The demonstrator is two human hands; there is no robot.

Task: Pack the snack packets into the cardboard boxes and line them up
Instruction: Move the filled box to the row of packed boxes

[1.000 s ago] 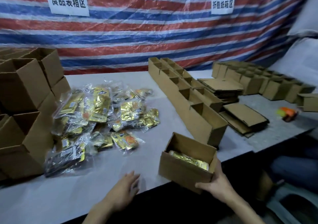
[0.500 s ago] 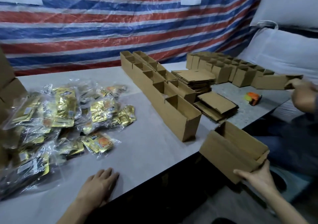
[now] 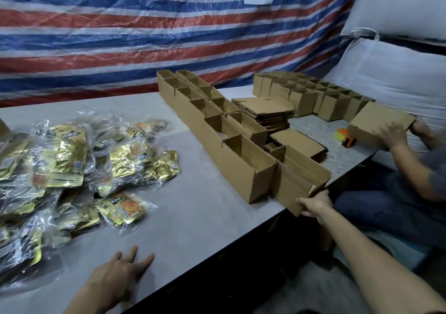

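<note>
Gripped a cardboard box at its near end with the right hand, fingers curled round the corner, at the table's front edge, just beside the nearest of a row of open boxes. Rested the left hand flat on the tabletop, fingers spread, holding nothing. Had snack packets heaped on the table's left side.

Packing workshop: tarp wall, box rows

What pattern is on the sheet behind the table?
The sheet has red, blue and white stripes, clearest in the head view.
</note>
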